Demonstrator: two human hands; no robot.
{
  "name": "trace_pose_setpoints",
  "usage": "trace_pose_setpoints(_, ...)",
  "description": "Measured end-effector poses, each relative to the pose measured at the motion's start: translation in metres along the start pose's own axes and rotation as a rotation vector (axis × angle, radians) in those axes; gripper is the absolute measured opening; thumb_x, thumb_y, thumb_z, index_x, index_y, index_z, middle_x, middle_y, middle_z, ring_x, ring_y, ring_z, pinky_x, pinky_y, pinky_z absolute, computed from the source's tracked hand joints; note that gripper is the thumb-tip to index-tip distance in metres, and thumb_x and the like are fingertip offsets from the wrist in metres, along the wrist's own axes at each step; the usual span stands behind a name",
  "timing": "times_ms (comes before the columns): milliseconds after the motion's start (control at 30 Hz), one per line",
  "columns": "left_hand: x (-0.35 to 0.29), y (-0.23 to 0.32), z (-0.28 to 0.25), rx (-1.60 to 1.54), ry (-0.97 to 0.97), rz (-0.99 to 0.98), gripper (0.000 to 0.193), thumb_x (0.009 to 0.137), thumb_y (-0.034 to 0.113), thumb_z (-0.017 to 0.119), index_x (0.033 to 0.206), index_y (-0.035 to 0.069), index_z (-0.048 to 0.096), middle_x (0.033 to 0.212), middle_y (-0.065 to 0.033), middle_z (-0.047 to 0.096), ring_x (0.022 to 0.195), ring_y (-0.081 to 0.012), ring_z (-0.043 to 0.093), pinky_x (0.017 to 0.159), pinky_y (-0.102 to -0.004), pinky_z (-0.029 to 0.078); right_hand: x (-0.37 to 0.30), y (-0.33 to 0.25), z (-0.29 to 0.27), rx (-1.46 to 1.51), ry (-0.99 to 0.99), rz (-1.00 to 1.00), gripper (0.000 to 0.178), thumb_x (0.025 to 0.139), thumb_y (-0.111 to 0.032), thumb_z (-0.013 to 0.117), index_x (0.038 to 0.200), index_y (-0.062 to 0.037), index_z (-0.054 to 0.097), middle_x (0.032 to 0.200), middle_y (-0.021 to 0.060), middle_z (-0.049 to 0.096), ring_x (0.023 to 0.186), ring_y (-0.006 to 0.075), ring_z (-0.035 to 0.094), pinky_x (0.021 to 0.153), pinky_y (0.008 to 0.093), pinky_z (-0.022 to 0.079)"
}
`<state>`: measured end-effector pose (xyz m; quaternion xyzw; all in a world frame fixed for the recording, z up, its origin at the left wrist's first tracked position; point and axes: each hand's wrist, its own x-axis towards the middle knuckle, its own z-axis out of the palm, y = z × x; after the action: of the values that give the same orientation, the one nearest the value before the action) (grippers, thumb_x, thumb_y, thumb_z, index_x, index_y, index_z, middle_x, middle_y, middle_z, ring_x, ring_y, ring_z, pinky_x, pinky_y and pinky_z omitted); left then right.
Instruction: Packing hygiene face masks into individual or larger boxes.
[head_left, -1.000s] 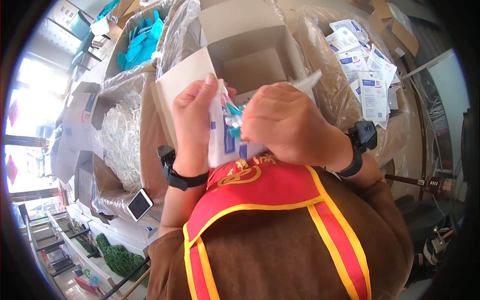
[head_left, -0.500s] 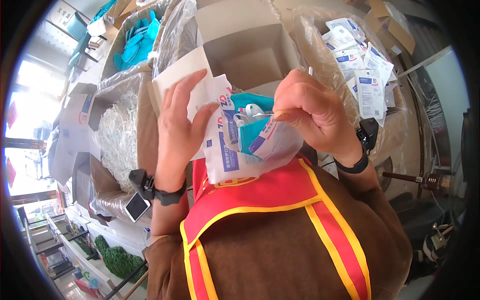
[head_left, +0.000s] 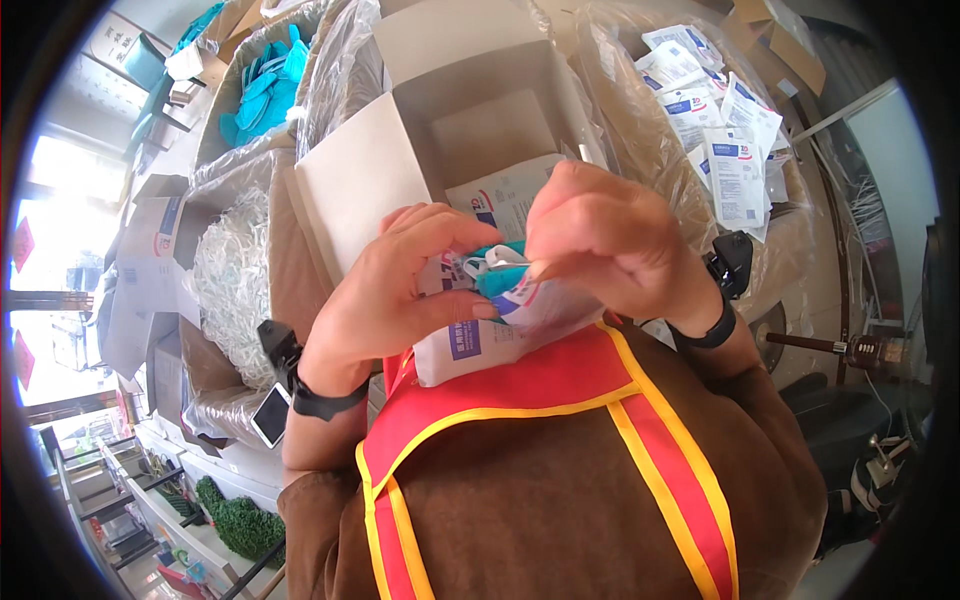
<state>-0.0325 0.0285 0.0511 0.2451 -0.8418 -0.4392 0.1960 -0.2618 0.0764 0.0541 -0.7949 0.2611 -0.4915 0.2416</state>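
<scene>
We are holding a soft white paper packet with blue printed panels (head_left: 490, 345) just in front of a bright red cloth bib with yellow trim (head_left: 540, 375). Its mouth is facing away from our chest, toward an open, pale-lined cardboard box (head_left: 470, 120), while its lower edge is slanting, the left corner lying nearer to us than the right. Our hands are covering too much for us to be sure of its long axis, though the part showing is stretching longest from left to right. A folded teal piece (head_left: 492, 284) and a thin looped white cord (head_left: 510, 262) are showing at the mouth.

Our left hand (head_left: 385, 285) is reaching in from the lower left, back upward, its forefinger arching over the mouth and its thumb pressing on the near side, so the two are clasping the packet between them. Our right hand (head_left: 615, 235) is bending inward at the wrist, knuckles up, its fingers curling tightly and thumb and forefinger pinching the cord. Beyond them another white printed surface (head_left: 505, 195) is lying flat; we are not managing to tell whether it is joining the packet
</scene>
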Motion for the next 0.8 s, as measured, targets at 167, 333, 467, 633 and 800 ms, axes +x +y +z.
trace_pose_setpoints(167,0.003,-0.017,0.011,-0.245,0.070,-0.065,0.040,0.067,0.008,0.077,0.104,0.005,0.063,0.095,-0.0094,0.062,0.094,-0.0273,0.057,0.092,-0.0361,0.037,0.004,0.014,0.001,0.071,0.011,0.027,0.010,0.079,-0.001,0.069,0.084,-0.0040,0.061,0.080,0.0085,0.059,0.072,0.0247,0.057,0.063,0.0330,0.046)
trace_pose_setpoints(333,0.006,0.004,0.012,0.243,0.075,0.090,0.031,0.063,0.010,0.072,0.091,0.006,0.060,0.085,-0.0109,0.056,0.090,-0.0321,0.054,0.091,-0.0406,0.037,0.006,0.013,0.018,-0.392,-0.054,-0.120,0.014,0.072,-0.004,0.064,0.084,-0.0071,0.056,0.078,0.0079,0.053,0.071,0.0282,0.055,0.063,0.0368,0.047)
trace_pose_setpoints(467,0.002,-0.007,0.020,0.274,0.179,0.095,0.028,0.064,0.001,0.065,0.090,0.005,0.058,0.085,-0.0094,0.054,0.090,-0.0313,0.052,0.095,-0.0400,0.035,0.005,0.005,0.018,-0.383,-0.118,-0.101,0.022,0.073,-0.008,0.070,0.093,-0.0057,0.061,0.090,0.0093,0.060,0.080,0.0293,0.059,0.072,0.0374,0.048)
trace_pose_setpoints(633,-0.014,-0.010,0.005,0.199,0.300,0.166,0.029,0.065,-0.002,0.067,0.092,0.008,0.062,0.092,-0.0054,0.058,0.092,-0.0257,0.054,0.096,-0.0408,0.033,0.006,0.009,-0.021,-0.605,-0.049,0.092,0.070,0.071,-0.026,0.080,0.131,-0.0037,0.051,0.121,0.0156,0.057,0.112,0.0355,0.056,0.095,0.0424,0.046)
trace_pose_setpoints(800,-0.008,-0.011,0.015,0.420,0.247,0.195,0.026,0.066,0.000,0.067,0.089,0.010,0.061,0.093,-0.0029,0.060,0.095,-0.0241,0.056,0.105,-0.0477,0.027,-0.033,0.012,-0.018,-0.302,-0.247,0.399,0.054,0.072,-0.019,0.078,0.120,-0.0050,0.058,0.105,0.0143,0.061,0.096,0.0334,0.061,0.082,0.0390,0.050)
